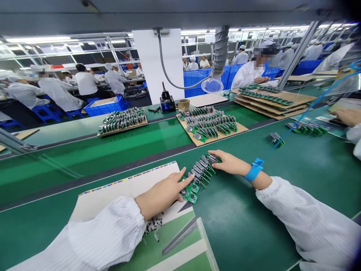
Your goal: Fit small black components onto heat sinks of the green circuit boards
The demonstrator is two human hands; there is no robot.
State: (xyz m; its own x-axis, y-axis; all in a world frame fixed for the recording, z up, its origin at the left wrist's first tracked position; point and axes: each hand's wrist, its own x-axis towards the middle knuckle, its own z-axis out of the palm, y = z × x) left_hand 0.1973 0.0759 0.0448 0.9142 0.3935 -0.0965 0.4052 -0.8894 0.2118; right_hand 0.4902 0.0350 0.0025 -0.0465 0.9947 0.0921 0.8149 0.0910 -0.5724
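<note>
A short row of small green circuit boards lies on the green bench in front of me. My left hand lies flat at the near end of the row, fingers stretched out over the nearest boards and over a white card sheet. My right hand rests at the far end of the row, fingers extended against the last board. A blue wrist strap with a blue cord sits on my right wrist. Both arms wear white sleeves.
Cardboard trays of more green boards stand beyond the belt: one at centre, one at left, stacked ones at right. A soldering stand and tape roll sit at the back. Another person's hand is at far right. Workers sit behind.
</note>
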